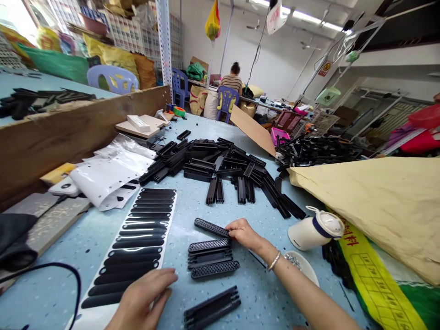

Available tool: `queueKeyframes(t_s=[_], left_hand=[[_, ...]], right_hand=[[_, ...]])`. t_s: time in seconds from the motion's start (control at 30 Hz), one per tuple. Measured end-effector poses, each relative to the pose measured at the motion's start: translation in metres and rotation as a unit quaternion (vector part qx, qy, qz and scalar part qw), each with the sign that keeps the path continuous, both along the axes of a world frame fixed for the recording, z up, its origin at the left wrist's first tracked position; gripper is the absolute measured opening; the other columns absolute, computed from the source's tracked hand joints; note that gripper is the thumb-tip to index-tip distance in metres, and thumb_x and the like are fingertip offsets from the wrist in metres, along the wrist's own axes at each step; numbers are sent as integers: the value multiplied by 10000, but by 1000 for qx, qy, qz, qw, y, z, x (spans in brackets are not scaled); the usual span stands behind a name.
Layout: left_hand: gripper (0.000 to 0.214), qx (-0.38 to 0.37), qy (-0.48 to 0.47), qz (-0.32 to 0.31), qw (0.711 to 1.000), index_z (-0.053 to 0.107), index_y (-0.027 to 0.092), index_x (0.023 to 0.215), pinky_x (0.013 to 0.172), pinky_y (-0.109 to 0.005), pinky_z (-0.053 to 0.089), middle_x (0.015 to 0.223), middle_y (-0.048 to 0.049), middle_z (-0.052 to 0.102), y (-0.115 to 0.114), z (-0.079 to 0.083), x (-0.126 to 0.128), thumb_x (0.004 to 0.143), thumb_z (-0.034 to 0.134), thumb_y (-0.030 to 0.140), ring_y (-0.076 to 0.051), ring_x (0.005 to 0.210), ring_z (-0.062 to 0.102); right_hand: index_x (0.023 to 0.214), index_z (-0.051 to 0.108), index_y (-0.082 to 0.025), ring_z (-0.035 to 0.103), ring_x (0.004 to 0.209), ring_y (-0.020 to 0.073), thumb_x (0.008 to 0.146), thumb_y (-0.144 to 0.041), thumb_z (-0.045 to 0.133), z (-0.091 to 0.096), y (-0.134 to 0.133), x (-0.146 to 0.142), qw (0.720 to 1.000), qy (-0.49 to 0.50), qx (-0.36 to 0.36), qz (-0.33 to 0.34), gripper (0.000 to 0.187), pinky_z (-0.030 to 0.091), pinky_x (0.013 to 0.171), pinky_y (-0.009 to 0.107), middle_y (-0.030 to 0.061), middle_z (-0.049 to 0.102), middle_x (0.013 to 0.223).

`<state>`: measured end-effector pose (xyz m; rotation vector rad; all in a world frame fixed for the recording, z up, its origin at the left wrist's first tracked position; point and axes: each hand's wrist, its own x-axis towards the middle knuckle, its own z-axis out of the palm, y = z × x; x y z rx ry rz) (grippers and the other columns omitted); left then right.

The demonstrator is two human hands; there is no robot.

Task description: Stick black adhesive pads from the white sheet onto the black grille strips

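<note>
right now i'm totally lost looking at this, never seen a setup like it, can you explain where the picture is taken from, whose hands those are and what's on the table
There is no machine here: these are one person's two bare hands, seen by a camera worn on that person's head, looking forward and down.

The right hand grips one end of a textured black bar. The left hand is open, with nothing visible in it, beside a white sheet lined with black strips.

On the speckled blue table there is also a heap of black bars and a white bottle.
</note>
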<state>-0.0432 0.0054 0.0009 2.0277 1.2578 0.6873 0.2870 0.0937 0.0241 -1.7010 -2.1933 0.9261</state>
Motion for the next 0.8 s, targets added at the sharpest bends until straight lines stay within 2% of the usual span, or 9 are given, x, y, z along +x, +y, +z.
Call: queueKeyframes(t_s=[0.07,0.13,0.23,0.37,0.43,0.57,0.7,0.8], left_hand=[[288,71,18,-45,996,717,273,1049,913,-356,540,1072,-72,738,21,-2,19,835,530,223,-268,994,691],[336,107,38,-80,990,693,251,1070,807,-319,572,1004,-79,731,33,-1,33,813,502,146,-235,905,702],[332,129,66,-110,983,677,241,1023,673,-278,565,846,-53,688,42,2,43,811,470,93,-191,745,674],[331,127,82,-128,980,664,225,992,659,-262,546,817,-51,659,45,2,44,854,407,68,-175,729,655],[326,131,72,-136,979,662,215,991,698,-275,553,859,-67,676,47,1,44,880,388,80,-181,770,666],[282,119,27,-152,981,667,200,1018,734,-264,563,895,-67,717,52,3,44,908,413,144,-178,800,696],[216,54,13,-124,991,692,206,999,719,-245,569,897,-37,763,57,10,46,886,515,259,-180,791,728],[225,11,24,-95,995,718,219,938,683,-247,567,842,-14,777,59,15,50,882,528,323,-183,745,733]], right_hand=[[607,695,-161,509,523,125,704,-64,430,-1,2,0,1000,9,-5,-1,298,348,516,205,-29,563,489],[623,714,-168,553,569,138,697,-76,447,-2,3,0,1000,18,-5,0,293,375,558,211,-16,618,532],[681,748,-195,623,709,175,691,-102,496,-1,4,0,1000,30,8,-5,268,419,680,234,10,718,681],[853,770,-202,654,805,205,765,-170,539,-1,-4,4,996,53,34,-57,249,440,758,272,50,760,841],[840,765,-179,657,750,203,786,-179,537,-4,-14,9,992,65,40,-101,235,453,698,273,65,754,800],[717,740,-145,624,553,175,728,-137,571,-14,-42,16,980,98,16,-170,170,428,510,243,52,712,616],[757,741,-148,616,489,151,719,-137,578,-23,-62,11,970,148,-13,-190,168,430,460,218,19,696,571],[739,733,-154,591,476,138,730,-164,587,-25,-66,5,967,168,-4,-194,147,412,455,212,1,661,531]])
